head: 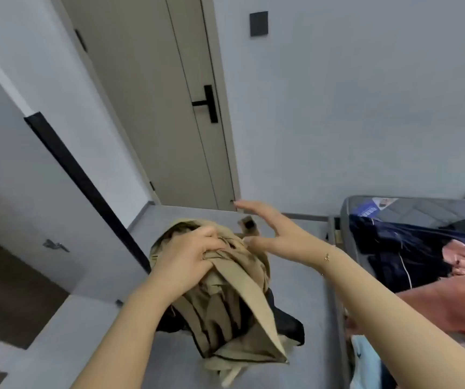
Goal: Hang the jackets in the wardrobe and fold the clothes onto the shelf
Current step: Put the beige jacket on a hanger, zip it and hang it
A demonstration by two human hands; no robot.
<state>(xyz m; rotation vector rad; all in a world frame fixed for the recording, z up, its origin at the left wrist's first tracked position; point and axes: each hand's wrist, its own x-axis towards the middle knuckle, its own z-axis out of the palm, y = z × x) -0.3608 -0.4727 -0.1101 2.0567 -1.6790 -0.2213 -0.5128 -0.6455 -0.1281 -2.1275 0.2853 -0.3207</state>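
Observation:
A khaki trench-style jacket (225, 313) hangs bunched in mid-air over the grey floor, with a dark lining showing at its lower right. My left hand (189, 254) grips the jacket's top folds with curled fingers. My right hand (270, 228) hovers just to the right of the jacket's top, fingers straight and spread, holding nothing. A small belt buckle (249, 223) of the jacket shows between thumb and fingers of that hand. More clothes lie on the bed at the right: a dark navy garment (410, 248) and a pink one (461, 287).
A beige door (169, 108) with a black handle (207, 103) stands shut ahead. A white wardrobe door with a black edge (85, 189) runs along the left. The grey mattress edge (337, 276) borders my right arm. Grey floor (304, 282) lies below.

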